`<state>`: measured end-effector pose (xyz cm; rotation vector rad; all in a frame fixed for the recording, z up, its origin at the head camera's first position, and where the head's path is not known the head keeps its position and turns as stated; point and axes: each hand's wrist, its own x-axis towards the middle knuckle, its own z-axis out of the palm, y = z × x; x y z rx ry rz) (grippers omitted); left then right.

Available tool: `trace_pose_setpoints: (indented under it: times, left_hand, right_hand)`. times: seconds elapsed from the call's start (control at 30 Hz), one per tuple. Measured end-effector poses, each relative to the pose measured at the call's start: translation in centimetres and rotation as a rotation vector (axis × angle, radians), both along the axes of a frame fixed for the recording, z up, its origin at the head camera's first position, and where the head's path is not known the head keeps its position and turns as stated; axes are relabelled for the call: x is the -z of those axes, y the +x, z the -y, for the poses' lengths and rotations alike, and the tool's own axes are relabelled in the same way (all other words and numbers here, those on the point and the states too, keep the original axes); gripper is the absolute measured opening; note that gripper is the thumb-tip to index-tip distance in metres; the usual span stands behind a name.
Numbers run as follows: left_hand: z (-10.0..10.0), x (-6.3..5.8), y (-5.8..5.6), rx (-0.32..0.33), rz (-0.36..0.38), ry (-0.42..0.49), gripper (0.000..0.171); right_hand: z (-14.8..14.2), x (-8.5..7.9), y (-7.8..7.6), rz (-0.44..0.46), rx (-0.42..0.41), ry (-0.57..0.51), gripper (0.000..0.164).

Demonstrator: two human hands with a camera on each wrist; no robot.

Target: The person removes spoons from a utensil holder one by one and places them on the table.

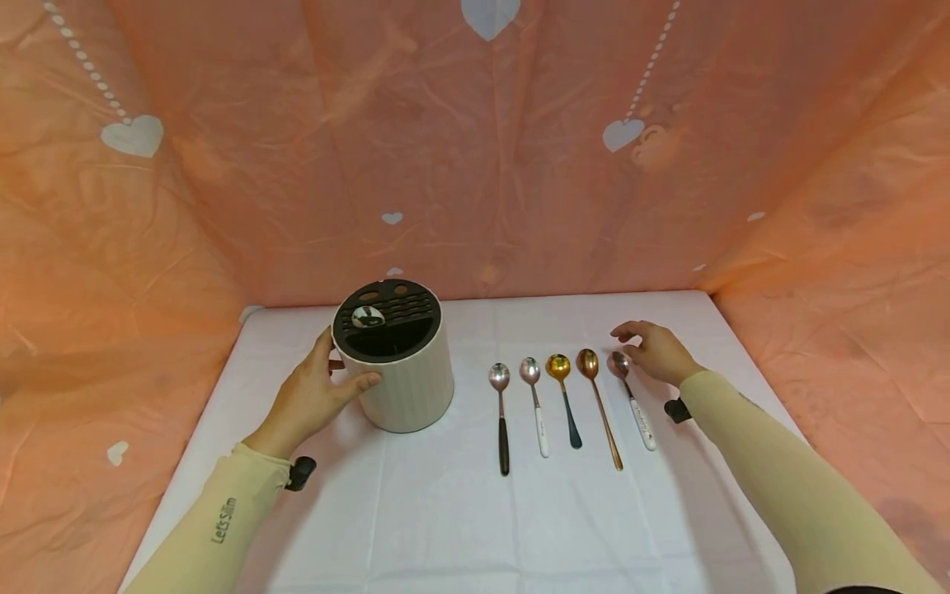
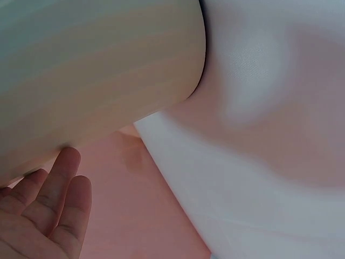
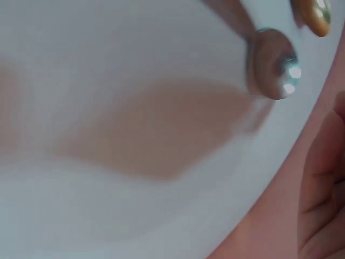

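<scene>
My left hand (image 1: 304,402) rests against a cream ribbed utensil holder (image 1: 408,396), thumb on its front, fingers at its left side. In the left wrist view, relaxed fingers (image 2: 60,189) touch the holder's wall. A shiny spoon bowl (image 1: 368,317) shows at the holder's black slotted lid (image 1: 389,342). Over the right end of a row of spoons hovers my right hand (image 1: 660,353), fingers loosely bent, holding nothing. Nearest to it lies a spoon with a white patterned handle (image 1: 642,425); in the right wrist view its bowl (image 3: 275,65) appears apart from the fingers.
Left of that spoon lie a copper-coloured spoon (image 1: 604,417), a gold spoon with a dark handle (image 1: 570,412), a white-handled spoon (image 1: 539,417) and a black-handled spoon (image 1: 504,441). All rest on a white-covered table (image 1: 445,528). Orange curtains (image 1: 519,165) enclose the back and sides.
</scene>
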<state>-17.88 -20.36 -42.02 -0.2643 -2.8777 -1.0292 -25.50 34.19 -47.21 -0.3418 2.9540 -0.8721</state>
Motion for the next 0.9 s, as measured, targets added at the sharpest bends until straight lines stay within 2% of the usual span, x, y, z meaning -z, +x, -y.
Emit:
trace_pose_setpoints:
  times: [0.17, 0.47, 0.9]
  left_hand:
    - [0.0, 0.0, 0.1, 0.000, -0.004, 0.001, 0.102]
    - [0.0, -0.1, 0.1, 0.003, -0.012, -0.002, 0.102]
    - [0.0, 0.0, 0.0, 0.006, -0.014, -0.005, 0.102]
  right_hand:
    - [1.0, -1.3, 0.2, 0.000, -0.018, -0.007, 0.031]
    - [3.5, -4.1, 0.7, -0.070, -0.089, -0.024, 0.031]
    - [7.8, -8.5, 1.5, -0.164, -0.265, -0.027, 0.033]
